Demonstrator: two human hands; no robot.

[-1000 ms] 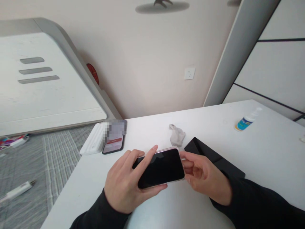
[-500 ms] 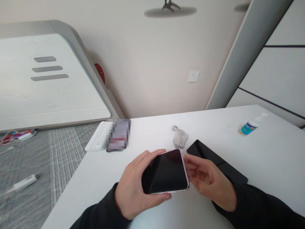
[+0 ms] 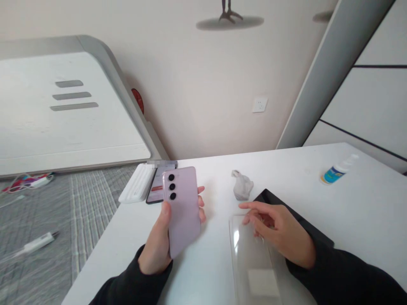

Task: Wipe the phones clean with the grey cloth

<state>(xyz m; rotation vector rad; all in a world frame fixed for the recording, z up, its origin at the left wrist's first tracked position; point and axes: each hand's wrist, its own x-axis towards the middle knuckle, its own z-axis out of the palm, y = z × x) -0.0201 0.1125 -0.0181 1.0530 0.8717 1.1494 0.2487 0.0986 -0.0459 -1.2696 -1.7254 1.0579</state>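
- Currently the left hand point(image 3: 159, 245) grips a pink smartphone point(image 3: 182, 207) upright, back and three lenses facing the camera, above the tabletop's point(image 3: 318, 190) near-left edge.
- The right hand point(image 3: 280, 235), fingers loosely spread, rests on a clear phone case point(image 3: 251, 258) lying flat by the near edge.
- Judgement: pinch the case's rim firmly; it looks slippery.
- A crumpled wipe point(image 3: 242, 185) sits farther back.

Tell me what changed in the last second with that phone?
The left hand alone now holds the pink phone, lifted and flipped back-side up; the right hand let go and rests on a clear case. The crumpled cloth and bottle stayed put.
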